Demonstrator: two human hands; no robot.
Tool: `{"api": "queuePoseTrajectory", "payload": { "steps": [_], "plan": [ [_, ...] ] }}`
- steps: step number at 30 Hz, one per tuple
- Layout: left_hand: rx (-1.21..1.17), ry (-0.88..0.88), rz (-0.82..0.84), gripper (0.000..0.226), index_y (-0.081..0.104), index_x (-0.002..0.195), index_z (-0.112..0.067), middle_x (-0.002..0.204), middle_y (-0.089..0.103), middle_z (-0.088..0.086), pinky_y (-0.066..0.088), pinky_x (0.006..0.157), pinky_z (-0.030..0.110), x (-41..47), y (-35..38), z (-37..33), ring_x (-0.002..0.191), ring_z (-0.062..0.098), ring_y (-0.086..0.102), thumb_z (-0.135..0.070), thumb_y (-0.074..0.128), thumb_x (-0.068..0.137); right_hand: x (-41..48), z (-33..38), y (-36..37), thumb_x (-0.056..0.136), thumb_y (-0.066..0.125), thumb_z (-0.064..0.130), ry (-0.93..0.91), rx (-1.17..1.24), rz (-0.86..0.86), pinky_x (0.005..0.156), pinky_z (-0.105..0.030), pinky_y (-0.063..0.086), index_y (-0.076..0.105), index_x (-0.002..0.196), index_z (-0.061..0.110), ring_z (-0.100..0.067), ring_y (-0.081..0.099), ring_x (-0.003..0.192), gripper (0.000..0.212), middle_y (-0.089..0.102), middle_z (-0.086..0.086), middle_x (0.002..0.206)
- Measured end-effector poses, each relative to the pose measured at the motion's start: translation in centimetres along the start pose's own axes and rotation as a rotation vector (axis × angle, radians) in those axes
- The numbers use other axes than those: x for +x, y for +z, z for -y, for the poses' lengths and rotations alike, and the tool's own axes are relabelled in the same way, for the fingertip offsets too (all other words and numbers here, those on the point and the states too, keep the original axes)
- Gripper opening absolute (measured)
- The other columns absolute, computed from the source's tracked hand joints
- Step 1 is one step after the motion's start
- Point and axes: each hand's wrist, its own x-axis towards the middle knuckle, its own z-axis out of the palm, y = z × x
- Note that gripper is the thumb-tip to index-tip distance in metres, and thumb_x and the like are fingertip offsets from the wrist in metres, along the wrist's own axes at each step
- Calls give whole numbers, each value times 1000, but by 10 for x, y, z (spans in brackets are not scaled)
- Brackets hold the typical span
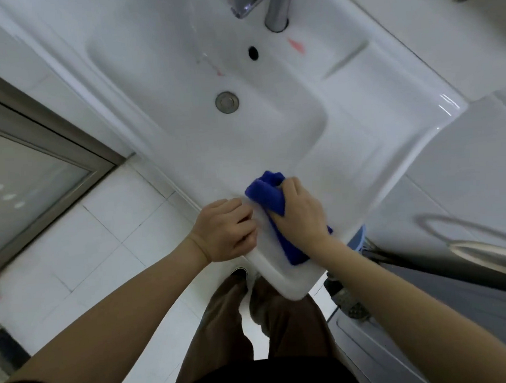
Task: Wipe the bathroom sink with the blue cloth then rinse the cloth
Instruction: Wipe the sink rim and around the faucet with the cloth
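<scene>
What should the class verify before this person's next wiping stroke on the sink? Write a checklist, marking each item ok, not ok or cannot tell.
1. Blue cloth held by the right hand: ok, fingers curl over it.
2. Cloth touching the front rim of the sink: ok.
3. Left hand out of the cloth's way: not ok for a leftward stroke, since it rests on the rim right beside the cloth.
4. Basin free of marks: not ok, pink smears lie near the overflow hole.
5. Tap off while wiping: ok, no stream shows.
6. Cloth damp enough: cannot tell.
</scene>
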Motion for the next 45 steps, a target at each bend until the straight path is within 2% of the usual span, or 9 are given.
{"api": "queuePoseTrajectory", "payload": {
  "steps": [7,14,19,24,27,30,33,40,45],
  "plan": [
    [44,-33,-24,22,53,62,-12,68,55,4,23,53,31,-1,5,0,56,20,38,-17,50,83,102,-57,-43,93,55,45,390,39,-345,69,-37,45,50,115,5,-33,61,92,46,56,-11,114],
    [11,-140,121,20,59,68,-11,73,57,6,33,60,32,0,-7,-10,62,22,45,-18,54,86,19,3,3,92,62,35,-7,49,45,64,-31,44,49,109,10,-21,58,80,32,57,-5,104],
    [22,-483,30,12,58,68,-13,80,60,0,34,78,30,-9,-5,-34,71,22,51,-15,61,80,72,-79,-61,96,54,45,47,-48,-18,67,-35,43,47,114,5,-32,62,85,45,59,-13,110],
    [4,-505,23,11,55,66,-13,76,56,-1,30,77,28,-8,-3,-31,70,19,43,-13,58,77,133,-117,-86,94,54,47,193,-90,-256,68,-34,39,46,116,-1,-37,61,91,53,57,-18,113],
    [-5,-510,10,14,53,66,-13,75,54,0,29,77,29,-8,-2,-33,70,19,43,-12,59,78,87,-70,-50,92,57,46,177,-10,-141,68,-33,46,49,109,6,-30,62,84,44,61,-12,103],
    [-7,-497,15,14,56,68,-14,77,56,1,27,79,27,-10,-3,-32,72,19,44,-16,58,81,22,-21,-15,90,63,33,-97,22,115,67,-38,53,49,105,13,-18,57,77,28,59,-3,96],
    [1,-491,-13,13,57,68,-13,77,57,1,27,79,27,-10,-2,-32,72,18,43,-17,57,81,34,-40,-29,93,60,37,-272,-41,192,65,-31,42,52,109,10,-19,57,80,32,58,-3,101],
    [21,-466,-100,20,55,63,-10,73,57,3,32,74,33,-10,7,-29,68,20,43,-14,54,82,133,-102,-80,94,56,44,219,-120,-257,66,-36,42,49,114,2,-37,63,89,48,61,-16,111],
    [-2,-476,-42,18,58,66,-10,77,58,3,28,80,25,-11,1,-30,71,19,46,-16,56,84,40,-14,-11,89,63,35,-119,1,95,64,-35,49,52,102,12,-21,59,77,28,60,-3,96]
  ]
}}
